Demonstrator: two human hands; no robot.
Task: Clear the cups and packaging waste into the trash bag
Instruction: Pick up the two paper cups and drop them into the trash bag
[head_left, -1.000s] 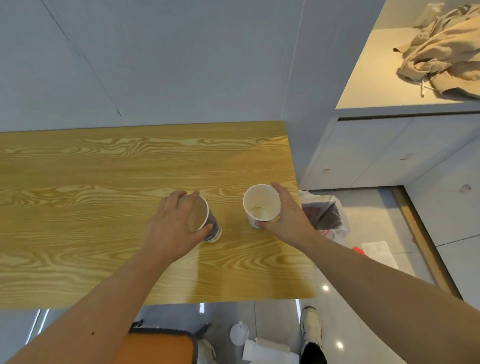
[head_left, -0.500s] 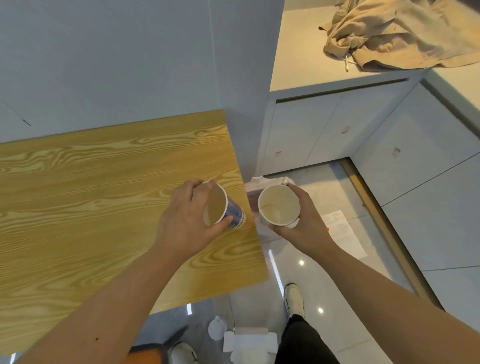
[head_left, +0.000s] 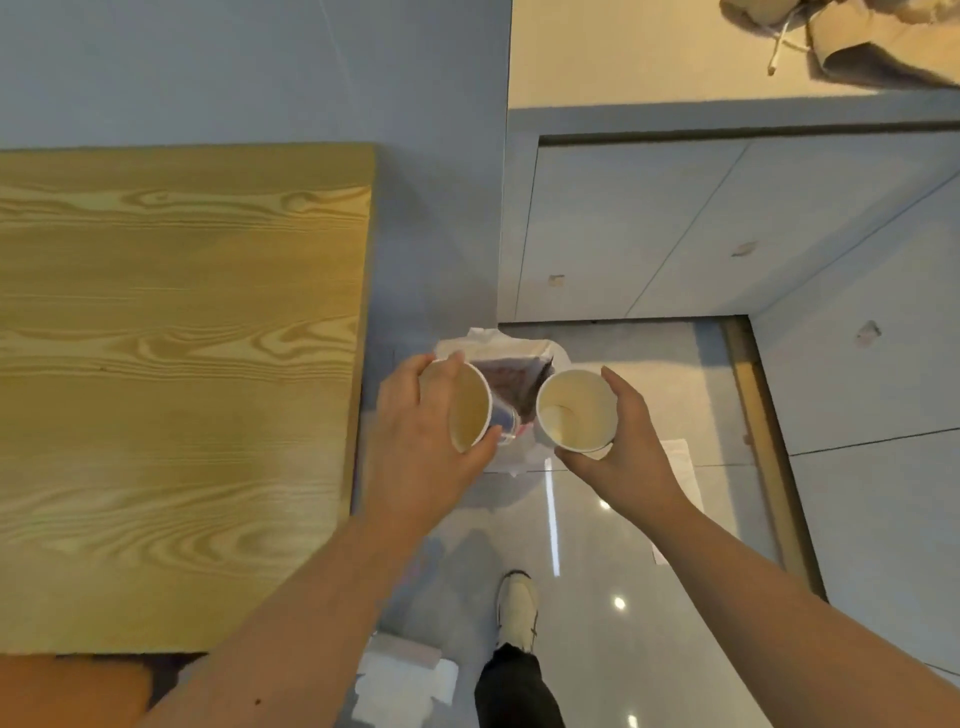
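My left hand (head_left: 415, 441) grips a paper cup with a blue printed side (head_left: 470, 408), tilted with its mouth towards me. My right hand (head_left: 623, 447) holds a plain white paper cup (head_left: 574, 410), also empty and tipped. Both cups hang in the air just right of the table, directly over the trash bag (head_left: 511, 358), a white plastic liner with dark waste inside, standing on the floor. The cups hide much of the bag's opening.
The wooden table (head_left: 176, 364) fills the left side. White cabinets (head_left: 675, 228) stand behind the bag, with beige cloth (head_left: 857, 41) on the counter. A sheet of paper (head_left: 680, 462) lies on the glossy floor. My shoe (head_left: 517, 603) is below.
Both hands have carried the cups off the table to the right, and they are now over the trash bag. My view has swung right and down.
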